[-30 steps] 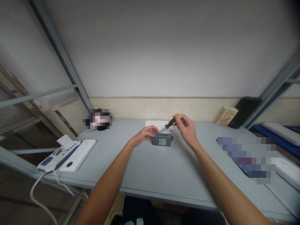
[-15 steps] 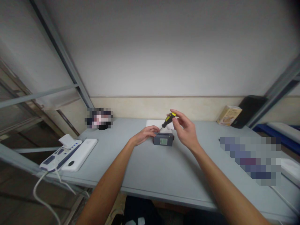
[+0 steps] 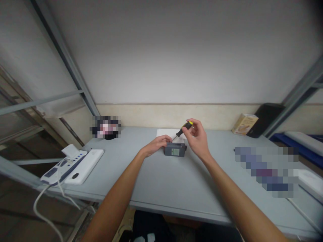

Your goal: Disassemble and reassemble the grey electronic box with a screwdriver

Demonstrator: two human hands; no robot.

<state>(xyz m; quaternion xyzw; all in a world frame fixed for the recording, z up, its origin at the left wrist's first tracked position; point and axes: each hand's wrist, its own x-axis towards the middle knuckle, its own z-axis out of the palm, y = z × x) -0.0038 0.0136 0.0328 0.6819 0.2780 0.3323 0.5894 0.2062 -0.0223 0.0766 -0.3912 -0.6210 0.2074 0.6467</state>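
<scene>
A dark grey box (image 3: 175,150) with vent slots and a pale green label stands on the grey table (image 3: 161,181). My left hand (image 3: 157,144) grips the box at its left end, fingertips at the upper left corner. In my right hand (image 3: 198,136) is a black and yellow screwdriver (image 3: 184,129), held by the handle between thumb and fingers. Its shaft slants down to the left, with the tip near the top left of the box, partly hidden. White paper (image 3: 164,132) lies behind the box.
A power strip (image 3: 63,168) with cables and a white slab (image 3: 87,166) lie on the left. At the back left is a blurred dark item (image 3: 112,132). A yellow carton (image 3: 244,124) and a black case (image 3: 267,117) stand at the back right, a pixelated area in front.
The screwdriver handle has tilted further to the right and lower, and my right hand's fingers have closed more round it. My left hand and the box look nearly unmoved.
</scene>
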